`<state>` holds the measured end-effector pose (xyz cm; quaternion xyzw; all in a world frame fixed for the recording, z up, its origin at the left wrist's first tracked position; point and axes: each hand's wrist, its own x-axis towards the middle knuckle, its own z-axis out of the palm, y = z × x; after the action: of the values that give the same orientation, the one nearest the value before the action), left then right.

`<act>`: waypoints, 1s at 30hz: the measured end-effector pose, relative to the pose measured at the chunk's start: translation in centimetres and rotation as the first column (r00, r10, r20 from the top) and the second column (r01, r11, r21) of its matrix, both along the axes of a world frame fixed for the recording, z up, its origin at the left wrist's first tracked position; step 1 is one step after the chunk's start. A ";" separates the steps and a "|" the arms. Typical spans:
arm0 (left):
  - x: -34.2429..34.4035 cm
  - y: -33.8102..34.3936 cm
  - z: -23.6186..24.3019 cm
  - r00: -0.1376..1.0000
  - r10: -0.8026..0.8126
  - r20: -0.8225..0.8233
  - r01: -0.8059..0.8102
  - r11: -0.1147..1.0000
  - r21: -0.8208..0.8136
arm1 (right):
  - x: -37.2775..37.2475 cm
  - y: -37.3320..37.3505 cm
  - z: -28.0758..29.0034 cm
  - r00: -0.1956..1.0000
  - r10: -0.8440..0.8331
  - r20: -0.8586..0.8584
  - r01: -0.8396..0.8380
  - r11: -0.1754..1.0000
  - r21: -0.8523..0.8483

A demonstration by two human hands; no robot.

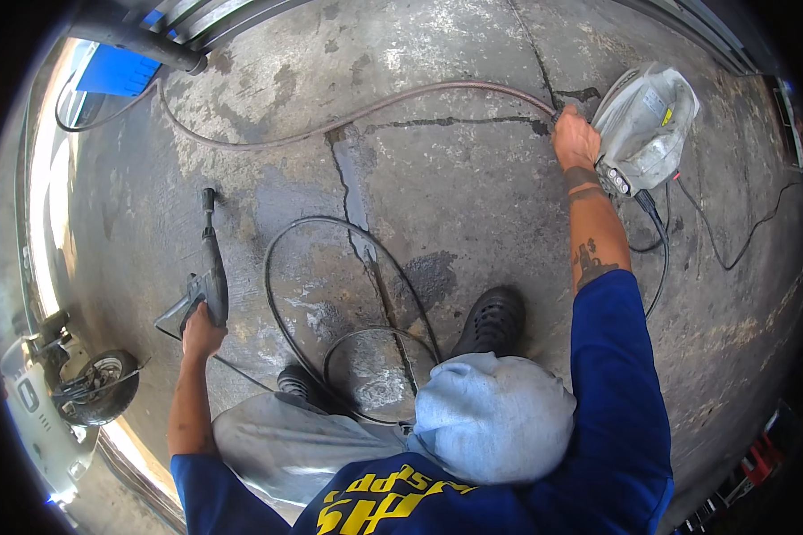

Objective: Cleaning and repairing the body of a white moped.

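Off to the person's left, over the grey floor (473, 196), the left grip (203, 333) is closed around the handle of a black spray gun (212, 281), its nozzle pointing away from the person. Far to the right, the right grip (575, 143) curls around the end of a brownish hose (455, 85), just beside a pale grey machine (656, 125). Between them, a black hose (269, 276) lies looped near the shoes (496, 321).
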<state>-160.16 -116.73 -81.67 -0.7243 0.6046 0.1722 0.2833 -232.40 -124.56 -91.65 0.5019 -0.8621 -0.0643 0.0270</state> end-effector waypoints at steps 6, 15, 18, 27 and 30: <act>-0.3 0.2 0.2 1.000 0.014 0.004 -0.014 0.998 0.055 | 0.6 0.0 0.5 0.999 0.032 -0.015 -0.031 0.999 0.032; -0.7 0.0 0.1 1.000 0.010 -0.002 -0.010 0.998 0.058 | 0.3 0.4 0.7 0.999 0.033 -0.029 -0.034 0.999 -0.009; -0.7 0.1 0.3 1.000 0.012 0.011 -0.012 0.998 0.068 | 1.4 0.4 1.7 0.999 0.022 0.044 -0.023 0.999 0.029; -0.2 0.3 -0.6 1.000 -0.005 0.012 0.004 0.998 0.058 | 3.1 2.3 0.8 0.991 0.095 -0.092 -0.117 0.953 -0.279; 0.4 0.3 -0.7 0.999 -0.032 0.035 0.030 0.998 0.052 | 6.2 6.3 0.8 0.958 0.268 -0.099 -0.276 0.782 -0.558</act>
<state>-159.80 -116.42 -82.42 -0.7102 0.6059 0.1706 0.3152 -226.19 -118.27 -90.81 0.5897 -0.7603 0.1957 0.1896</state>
